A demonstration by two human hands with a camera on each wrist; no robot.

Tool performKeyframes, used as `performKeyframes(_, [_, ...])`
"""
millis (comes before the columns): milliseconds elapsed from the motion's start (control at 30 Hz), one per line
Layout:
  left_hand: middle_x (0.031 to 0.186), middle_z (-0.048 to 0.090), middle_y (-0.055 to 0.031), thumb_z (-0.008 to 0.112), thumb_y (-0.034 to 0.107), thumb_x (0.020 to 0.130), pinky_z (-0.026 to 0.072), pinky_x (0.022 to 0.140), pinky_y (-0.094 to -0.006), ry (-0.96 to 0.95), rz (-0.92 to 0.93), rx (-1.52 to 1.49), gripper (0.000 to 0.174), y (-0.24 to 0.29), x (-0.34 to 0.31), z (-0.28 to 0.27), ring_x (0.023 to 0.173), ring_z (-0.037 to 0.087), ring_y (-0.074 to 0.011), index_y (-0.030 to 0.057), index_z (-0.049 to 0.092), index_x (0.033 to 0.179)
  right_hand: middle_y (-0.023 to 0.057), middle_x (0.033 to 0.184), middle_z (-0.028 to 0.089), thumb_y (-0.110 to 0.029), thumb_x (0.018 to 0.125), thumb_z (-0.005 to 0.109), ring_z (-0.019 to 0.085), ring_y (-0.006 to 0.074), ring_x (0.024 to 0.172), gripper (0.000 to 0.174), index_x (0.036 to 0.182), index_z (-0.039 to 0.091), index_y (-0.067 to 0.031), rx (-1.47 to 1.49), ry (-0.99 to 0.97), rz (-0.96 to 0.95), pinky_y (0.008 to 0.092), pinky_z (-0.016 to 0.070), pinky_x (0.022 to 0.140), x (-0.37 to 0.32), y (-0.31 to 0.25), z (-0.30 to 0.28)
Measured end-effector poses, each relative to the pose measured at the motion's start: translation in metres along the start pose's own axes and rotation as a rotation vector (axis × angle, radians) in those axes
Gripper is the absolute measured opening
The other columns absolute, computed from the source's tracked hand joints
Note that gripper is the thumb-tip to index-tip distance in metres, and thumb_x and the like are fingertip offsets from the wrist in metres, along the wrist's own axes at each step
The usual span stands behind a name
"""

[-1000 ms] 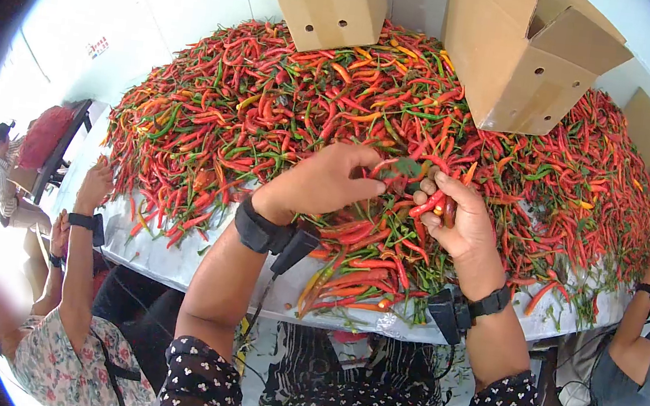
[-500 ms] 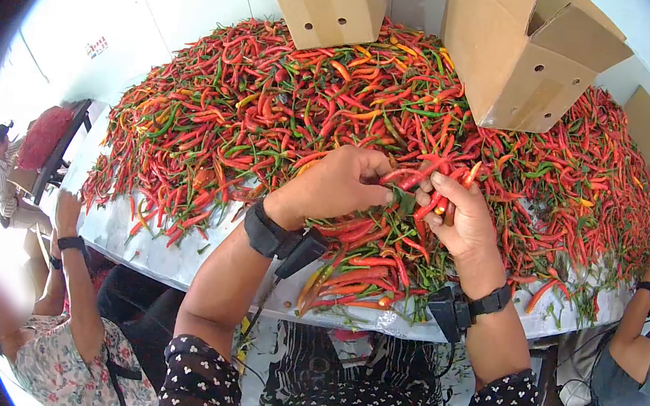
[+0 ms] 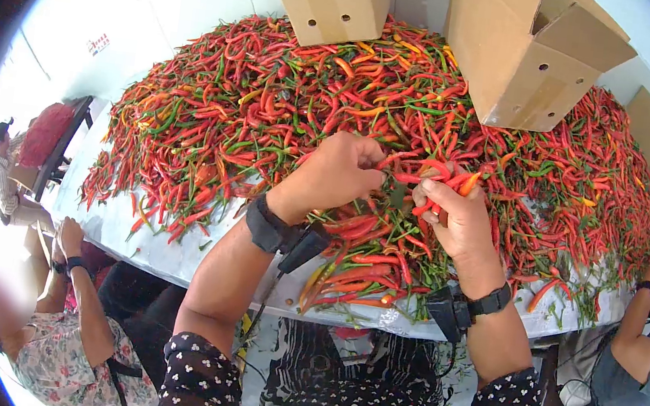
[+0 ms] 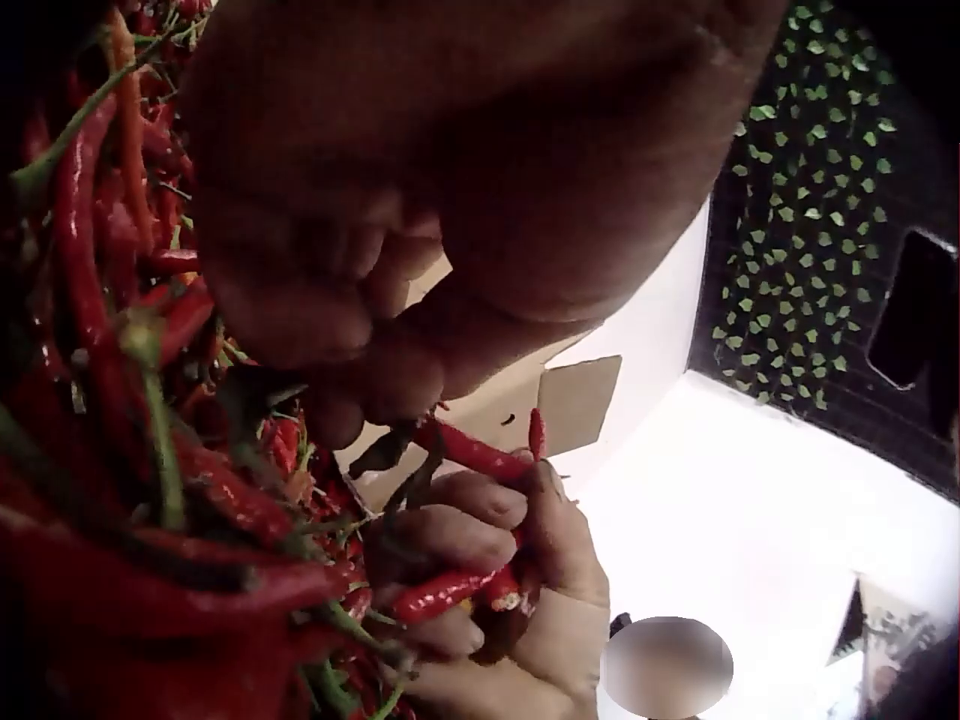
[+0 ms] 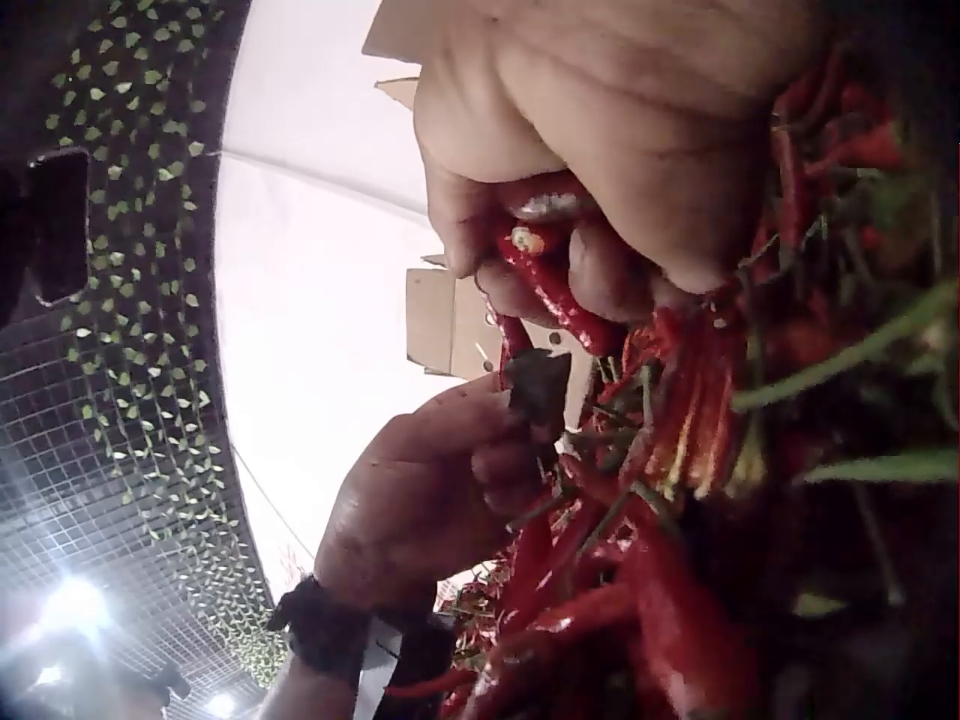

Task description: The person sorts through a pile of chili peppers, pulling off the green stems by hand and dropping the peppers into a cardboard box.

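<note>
Currently, right hand point(image 3: 462, 224): I am observing it clamping several red peppers point(image 5: 563, 294) over the pepper pile point(image 3: 273, 99).
Left hand point(image 3: 328, 177): it is hovering, fingers bent, beside a dark leaf point(image 5: 537, 387); I am not seeing clearly whether it is pinching anything.
Handling: I am judging that a light hold is best sparing the red peppers from bruising, with the left hand working by fingertip alone.
</note>
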State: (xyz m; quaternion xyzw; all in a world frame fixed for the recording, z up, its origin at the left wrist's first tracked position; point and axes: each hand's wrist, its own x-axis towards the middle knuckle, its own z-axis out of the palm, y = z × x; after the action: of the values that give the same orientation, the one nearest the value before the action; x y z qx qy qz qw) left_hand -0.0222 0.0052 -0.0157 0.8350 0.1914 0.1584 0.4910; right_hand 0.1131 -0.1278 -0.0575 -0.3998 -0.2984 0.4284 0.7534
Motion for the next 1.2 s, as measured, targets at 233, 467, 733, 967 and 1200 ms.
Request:
performKeyframes(233, [0.057,0.055,-0.0015,0.058,0.006,0.074,0.0411,0.045,-0.0227,0.111,0.056,0.118,0.008,-0.022,0.010,-0.011,0.049,0.051,-0.0068,-0.0011,0.057,0.074,0.0022,0.071,0.057,-0.008,0.077,0.062,0.053,0.0075,0.060,0.011,0.086,0.055,-0.0046,-0.083,-0.142,-0.111,0.0175,0.0381,0.049,-0.007,-0.005,0.001])
performKeyframes(467, [0.076,0.061,-0.0021,0.060,0.008,0.079,0.0455,0.058,-0.0225,-0.312,0.063,-0.117,0.018,0.000,-0.003,-0.031,0.064,0.056,-0.0075,-0.0025,0.061,0.094,0.0028,0.075,0.058,-0.014,0.083,0.058,0.055,0.0105,0.063,0.011,0.090,0.056,-0.0066,0.333,0.139,-0.024,0.0189,0.0356,0.043,0.011,-0.004,-0.023])
performKeyframes(733, [0.094,0.056,-0.0099,0.055,0.004,0.076,0.0474,0.065,-0.0312,0.076,0.538,0.516,0.027,-0.043,0.016,-0.029,0.078,0.057,-0.0217,0.0080,0.059,0.103,0.0066,0.076,0.062,-0.021,0.084,0.056,0.060,0.0154,0.070,0.016,0.086,0.058,-0.0050,0.289,0.137,0.031,0.0219,0.0398,0.045,0.009,-0.009,-0.018])
performKeyframes(967, [0.091,0.053,-0.0154,0.055,0.007,0.069,0.0464,0.067,-0.0427,0.050,0.402,0.866,0.038,-0.041,0.019,-0.017,0.080,0.055,-0.0342,0.0122,0.057,0.106,0.0079,0.076,0.062,-0.021,0.083,0.057,0.061,0.0183,0.071,0.015,0.082,0.057,-0.0062,0.267,0.017,0.120,0.0233,0.0405,0.045,0.009,-0.004,-0.019])
performKeyframes(1200, [0.093,0.053,-0.0138,0.057,0.008,0.069,0.0476,0.064,-0.0366,0.280,0.417,0.663,0.031,-0.048,0.021,-0.035,0.070,0.056,-0.0288,0.0105,0.062,0.100,0.0063,0.077,0.062,-0.018,0.083,0.057,0.062,0.0199,0.074,0.011,0.083,0.057,-0.0073,0.232,0.019,0.134,0.0236,0.0410,0.045,0.007,-0.006,-0.017])
